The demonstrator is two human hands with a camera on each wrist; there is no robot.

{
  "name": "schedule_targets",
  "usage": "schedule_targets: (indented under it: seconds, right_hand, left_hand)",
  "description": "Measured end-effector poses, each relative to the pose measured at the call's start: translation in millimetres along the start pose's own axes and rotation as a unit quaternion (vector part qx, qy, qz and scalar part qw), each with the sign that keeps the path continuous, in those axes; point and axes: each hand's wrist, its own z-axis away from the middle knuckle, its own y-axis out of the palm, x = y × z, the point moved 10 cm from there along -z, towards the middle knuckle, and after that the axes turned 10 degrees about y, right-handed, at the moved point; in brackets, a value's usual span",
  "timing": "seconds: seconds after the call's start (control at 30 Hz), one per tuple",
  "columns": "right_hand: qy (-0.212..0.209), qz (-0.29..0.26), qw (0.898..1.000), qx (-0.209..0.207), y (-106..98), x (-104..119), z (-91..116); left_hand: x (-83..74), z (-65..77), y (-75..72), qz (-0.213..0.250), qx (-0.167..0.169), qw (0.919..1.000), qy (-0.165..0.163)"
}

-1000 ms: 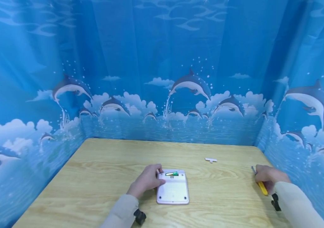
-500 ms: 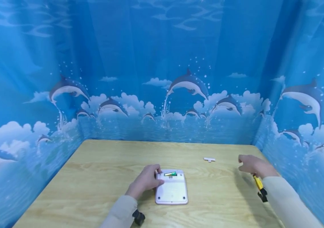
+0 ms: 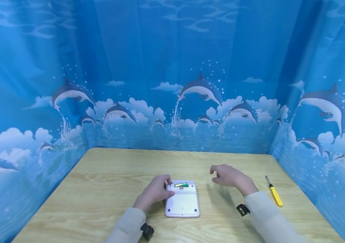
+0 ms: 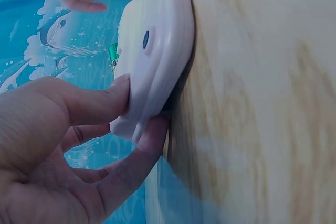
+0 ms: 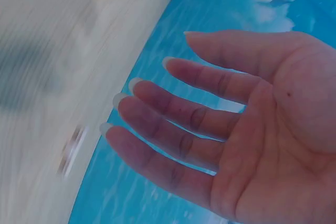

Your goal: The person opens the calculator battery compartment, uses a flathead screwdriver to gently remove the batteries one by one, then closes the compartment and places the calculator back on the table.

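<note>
We saw the left hand (image 3: 154, 192) pinching the far left part of a white device (image 3: 182, 202), thumb on top and a finger tucked under. The right hand (image 3: 227, 174) hung above the table (image 3: 114, 175), fingers loosely extended, holding nothing. The device lay between the hands, touching the left and apart from the right; its long side ran away from us, while the green battery (image 3: 180, 185) in it sat nearly crosswise near the far end. To the right we made out a screwdriver (image 3: 274, 192), tip pointing away, and a dolphin curtain (image 3: 148, 60) behind.
</note>
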Motion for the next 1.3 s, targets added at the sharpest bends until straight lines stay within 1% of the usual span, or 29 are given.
schedule_targets:
  seconds: [0.2, 0.27, 0.4, 0.53, 0.7, 0.87, 1.03, 1.2, 1.3]
  right_hand:
    - [-0.052, -0.017, 0.998, -0.025, 5, 44, 1]
    - [-0.063, -0.02, 0.997, -0.031, 6, 54, 1]
    - [-0.07, -0.031, 0.997, -0.031, 12, 67, -1]
    - [-0.074, -0.043, 0.996, -0.032, 17, 73, -3]
    - [-0.087, -0.05, 0.994, -0.04, 19, 78, -4]
    - [-0.084, -0.054, 0.994, -0.039, 22, 78, -4]
    - [-0.081, -0.057, 0.995, -0.03, 26, 78, -5]
    - [-0.083, -0.058, 0.994, -0.031, 28, 80, -6]
    - [-0.084, -0.058, 0.994, -0.033, 28, 81, -7]
  left_hand:
    - [2.6, -1.1, 1.8, -0.002, -0.001, 1.0, -0.008]
    - [3.6, -1.8, 2.2, -0.003, -0.001, 1.0, -0.008]
    - [4.8, -2.5, 2.7, -0.002, 0.002, 1.0, -0.005]
    - [5.1, -1.8, 2.4, -0.001, 0.005, 1.0, -0.002]
    - [3.7, -1.6, -0.1, -0.006, 0.002, 1.0, 0.001]
    - [1.2, -1.3, 0.4, -0.005, 0.005, 1.0, 0.003]
    - [3.0, -1.4, 1.2, -0.003, 0.004, 1.0, -0.002]
    - [4.0, -2.5, 2.0, -0.002, 0.004, 1.0, -0.002]
    - [2.9, -2.7, 1.2, -0.004, 0.004, 1.0, 0.003]
